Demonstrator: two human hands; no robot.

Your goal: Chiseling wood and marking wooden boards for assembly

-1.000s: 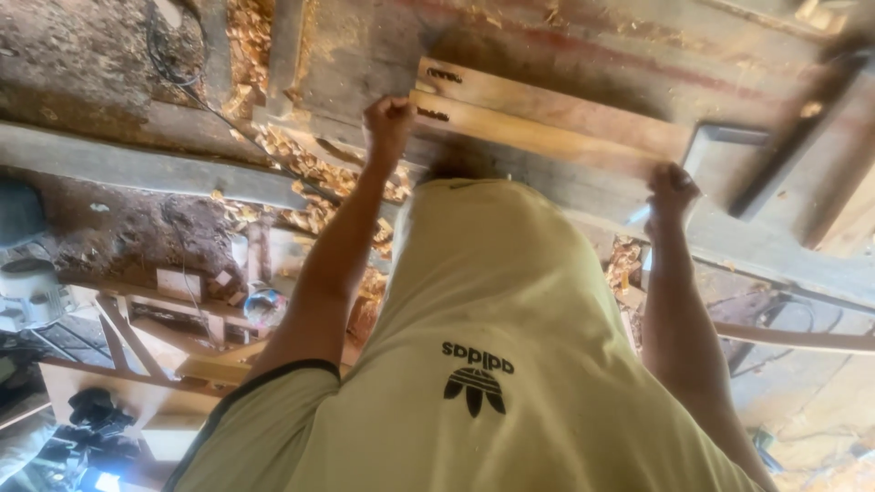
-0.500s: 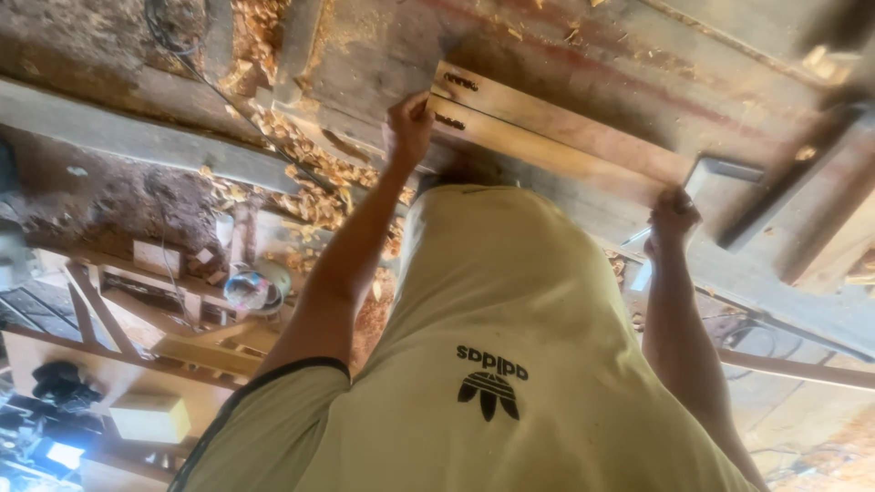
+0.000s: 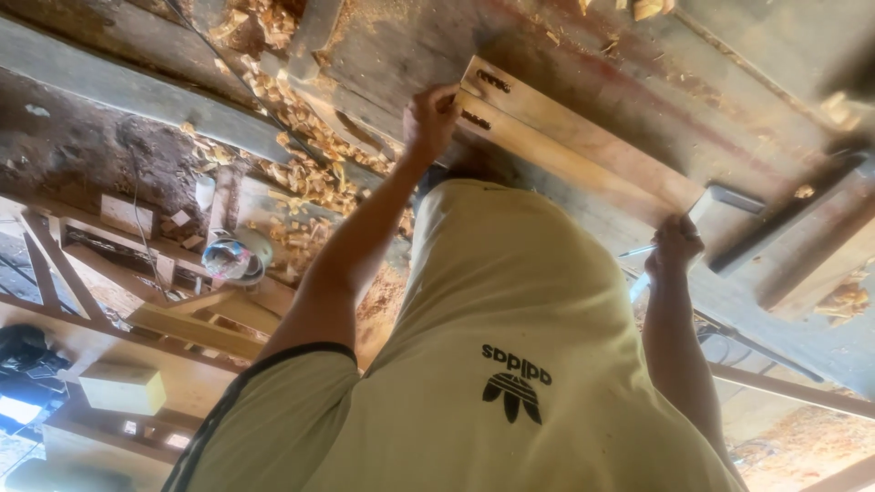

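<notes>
Left hand (image 3: 430,117) is clenched on the near end of two pale boards (image 3: 583,150), prob. to pin them flat & flush side by side on the counter (image 3: 565,55). They lie diagonally across its middle. Right hand (image 3: 676,248) sits at their far end, grip closed round a thin pencil-like tool (image 3: 638,251), just beside a metal square (image 3: 740,199) butted against the board ends, seemingly for a straight line. Counter is worn, dusty, reddish-stained. Wood shavings (image 3: 301,118) pile along its left edge. Beyond that edge: dirt floor w/ timber frames (image 3: 173,314), a pale block (image 3: 123,387), and a round object (image 3: 235,257) I can't identify.
</notes>
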